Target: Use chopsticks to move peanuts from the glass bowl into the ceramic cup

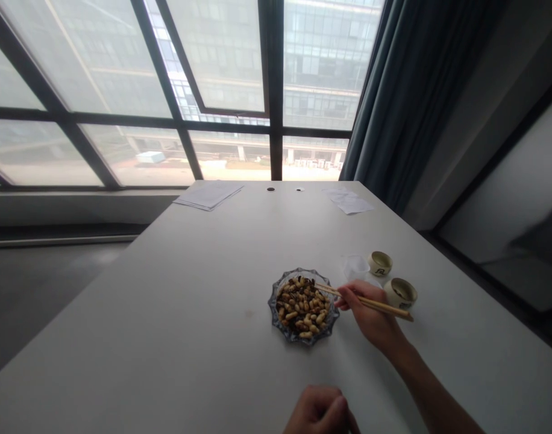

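In my right hand (366, 310) I hold a pair of wooden chopsticks (387, 308), fingers closed around them. Their tips reach over the right rim of a scalloped glass dish (276, 322) and meet the heap near its upper right edge. Pale peanuts (310, 319) fill the dish, mixed with small dark pieces (298, 281) too small to name. Below the dish, at the bottom of the view, my left hand (321, 410) rests curled into a fist on the white table (190, 313), apart from the dish.
Two small cream cups (380, 264) with dark markings stand right of the dish, one partly behind my right hand. Beside them sits a clear plastic container (355, 265). Papers (210, 194) lie at the far left, more sheets (349, 201) at the far right, before the windows.
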Demonstrator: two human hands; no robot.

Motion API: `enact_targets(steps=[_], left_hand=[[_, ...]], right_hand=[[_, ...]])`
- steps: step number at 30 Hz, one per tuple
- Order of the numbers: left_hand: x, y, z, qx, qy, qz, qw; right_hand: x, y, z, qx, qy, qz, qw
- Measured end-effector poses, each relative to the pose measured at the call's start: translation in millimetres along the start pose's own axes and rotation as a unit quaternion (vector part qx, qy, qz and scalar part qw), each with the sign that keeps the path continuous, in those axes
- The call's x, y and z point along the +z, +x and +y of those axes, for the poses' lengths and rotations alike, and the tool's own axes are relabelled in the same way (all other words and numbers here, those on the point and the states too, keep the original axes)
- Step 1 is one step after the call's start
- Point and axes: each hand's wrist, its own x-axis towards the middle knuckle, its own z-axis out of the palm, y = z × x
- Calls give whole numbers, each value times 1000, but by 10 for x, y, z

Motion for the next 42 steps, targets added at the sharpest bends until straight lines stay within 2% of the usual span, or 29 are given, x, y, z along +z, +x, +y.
enact_targets(steps=[7,11,16,23,29,33,42], left_hand=[[6,-13,-19,9,3,10,1000],[5,4,-36,11,-1,6,1000],[-1,25,-78,26,4,-1,1000],[-2,21,-82,28,3,5,1000],[-7,25,-73,21,5,2,1000],[-6,29,-80,24,8,5,1000],[9,32,-125,23,-11,8,1000]], right_hand=[[-100,-180,58,40,11,8,999],[-77,-189,112,35,7,28,999],[-61,-186,169,29,-16,23,999],[-51,-138,124,-7,-30,-12,999],[-27,-122,101,-108,-133,-42,984],[24,-144,116,-137,-152,-60,977],[-73,-209,125,-156,-107,-19,982]])
